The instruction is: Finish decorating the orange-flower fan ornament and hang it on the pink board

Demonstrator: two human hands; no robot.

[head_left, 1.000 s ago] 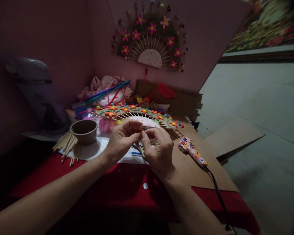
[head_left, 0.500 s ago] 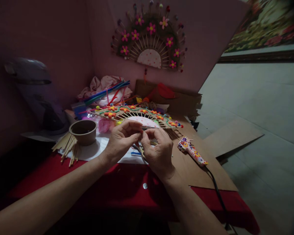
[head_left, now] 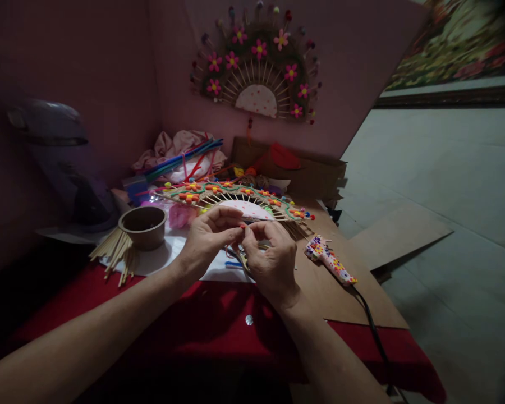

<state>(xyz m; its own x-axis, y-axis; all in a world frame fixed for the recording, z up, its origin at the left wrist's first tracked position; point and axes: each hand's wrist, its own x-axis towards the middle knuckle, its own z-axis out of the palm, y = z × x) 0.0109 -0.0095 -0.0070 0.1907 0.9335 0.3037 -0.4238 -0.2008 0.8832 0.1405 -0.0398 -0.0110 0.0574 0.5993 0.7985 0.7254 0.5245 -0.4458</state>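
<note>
My left hand [head_left: 212, 238] and my right hand [head_left: 271, 249] meet fingertip to fingertip above the table. Pinched between them is a small red piece [head_left: 242, 226]; most of it is covered by the fingers, so its kind cannot be made out. Just behind the hands lies a fan-shaped decoration [head_left: 244, 209] with orange flowers, thin sticks and a white dotted half-circle centre. Under the right hand, scissors [head_left: 244, 261] show in part, beside a short blue strip [head_left: 233, 265] on white paper [head_left: 212, 272].
A brown bowl [head_left: 143, 227] stands by a bundle of wooden sticks [head_left: 118, 252] at left. A flower-patterned glue gun [head_left: 330, 261] rests on cardboard [head_left: 362, 300], its cord trailing forward. Coloured pipe cleaners [head_left: 185, 159] lie behind. A small silvery disc [head_left: 249, 320] sits on the red cloth [head_left: 185, 320].
Both hands stay almost in place. The fingertips have shifted slightly, and a bit of the red piece now shows between them.
</note>
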